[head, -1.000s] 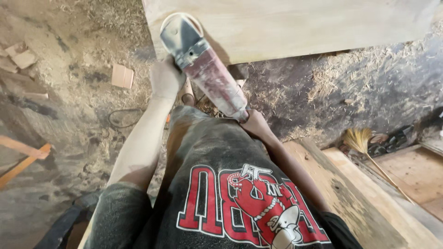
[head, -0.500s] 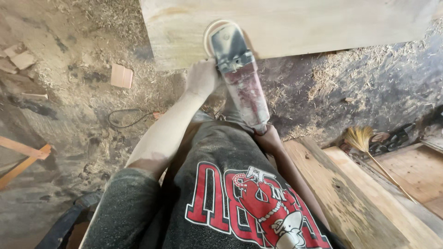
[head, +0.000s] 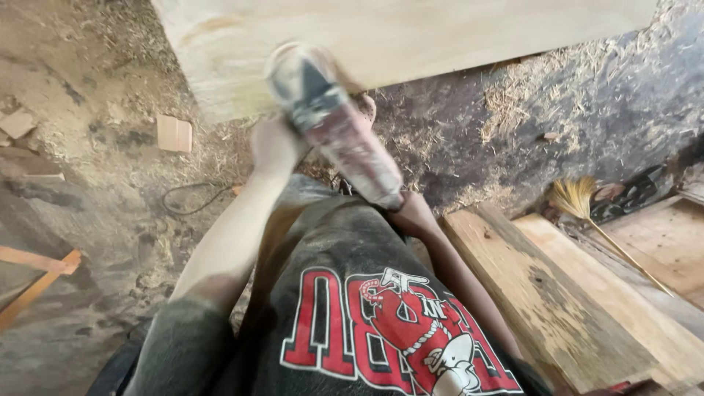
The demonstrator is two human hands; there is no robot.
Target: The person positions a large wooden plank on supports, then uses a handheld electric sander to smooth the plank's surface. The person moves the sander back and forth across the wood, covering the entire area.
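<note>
Sawdust floor (head: 95, 147), grinder (head: 330, 125) on plank (head: 440, 37)

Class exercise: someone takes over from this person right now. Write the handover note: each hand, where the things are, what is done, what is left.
Left hand: grips the front of the power sander.
Right hand: holds its rear end.
Sander head sits on the pale wooden slab, near its lower left edge.
Done: cannot tell; the slab looks pale and smooth, sawdust covers the floor.
Left: cannot tell how much surface remains.
Nearby: broom and planks to the right.
</note>
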